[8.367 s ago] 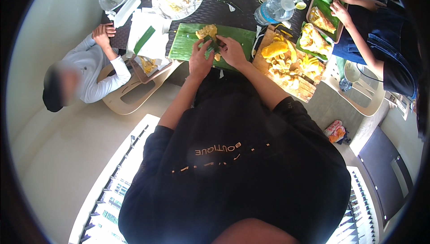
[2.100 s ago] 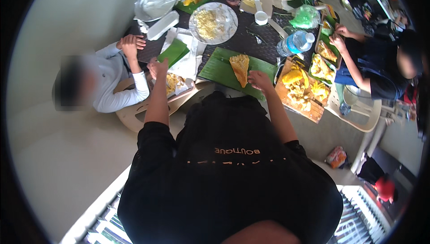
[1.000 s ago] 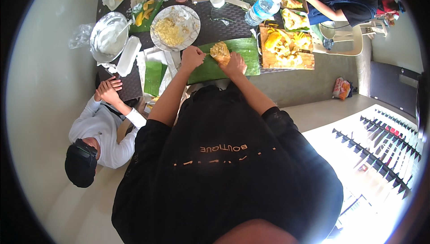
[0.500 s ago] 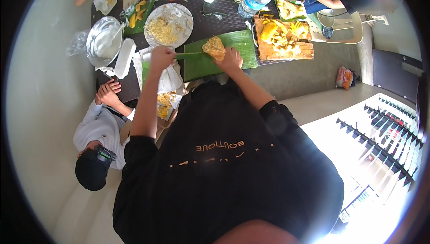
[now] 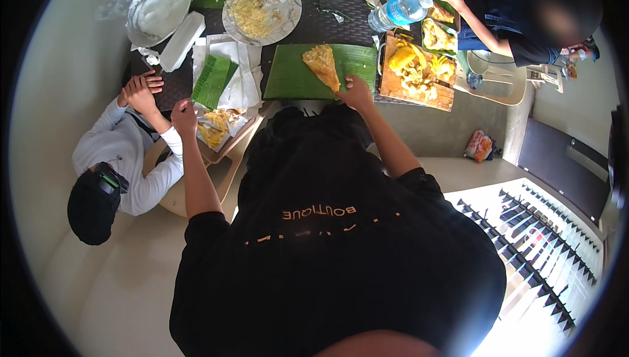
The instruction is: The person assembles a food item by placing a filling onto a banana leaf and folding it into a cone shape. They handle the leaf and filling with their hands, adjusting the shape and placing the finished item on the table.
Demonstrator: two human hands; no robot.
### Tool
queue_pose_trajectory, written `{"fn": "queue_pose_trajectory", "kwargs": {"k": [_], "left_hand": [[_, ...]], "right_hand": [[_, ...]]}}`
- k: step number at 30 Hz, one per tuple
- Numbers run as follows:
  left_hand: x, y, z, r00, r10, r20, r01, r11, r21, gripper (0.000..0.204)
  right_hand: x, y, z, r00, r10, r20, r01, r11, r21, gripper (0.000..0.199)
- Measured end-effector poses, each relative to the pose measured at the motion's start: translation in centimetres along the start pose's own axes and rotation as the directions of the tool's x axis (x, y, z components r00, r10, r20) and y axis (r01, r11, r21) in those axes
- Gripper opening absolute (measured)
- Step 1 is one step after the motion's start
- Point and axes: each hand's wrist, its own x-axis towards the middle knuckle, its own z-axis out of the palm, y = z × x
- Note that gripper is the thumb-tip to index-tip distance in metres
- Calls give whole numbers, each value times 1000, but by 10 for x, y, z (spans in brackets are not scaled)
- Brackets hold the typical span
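A folded, golden crepe-like triangle [image 5: 322, 67] lies on a broad green banana leaf [image 5: 288, 72] at the table's front edge. My right hand [image 5: 359, 93] is at the triangle's pointed near end, its thumb by the tip and a finger apart from it over the leaf. Farther left, my left hand [image 5: 184, 118] is closed, beside a smaller banana leaf piece [image 5: 213, 82] on white paper [image 5: 242, 82]. Whatever its fingers hold, if anything, is hidden. Just right of that hand sits a tray of yellow strips [image 5: 218, 128].
Behind the leaf stand a marbled plate [image 5: 288, 23] of yellow shreds and a water bottle [image 5: 401, 12]. A cutting board [image 5: 390, 82] with yellow fruit is on the right. A bowl of white cream [image 5: 157, 10] stands at left. People sit at both sides, one with clasped hands [image 5: 143, 92].
My left hand has moved left and nearer, away from the leaf. My right hand has slid right and nearer, to the triangle's tip. The view has shifted.
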Motion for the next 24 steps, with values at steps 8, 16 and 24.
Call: {"fn": "queue_pose_trajectory", "kwargs": {"k": [8,16,24], "left_hand": [[-8,93,-3,954,248,-169,-126,842,525,18],[-50,159,132,786,-102,610,361,876,-319,25],[-83,173,249,892,-216,396,260,964,-60,41]], "right_hand": [[3,5,-11,999,13,35,-17,995,101,67],[37,12,-5,997,-77,-18,79,945,317,57],[81,-20,-3,980,-183,-75,193,966,172,50]]}}
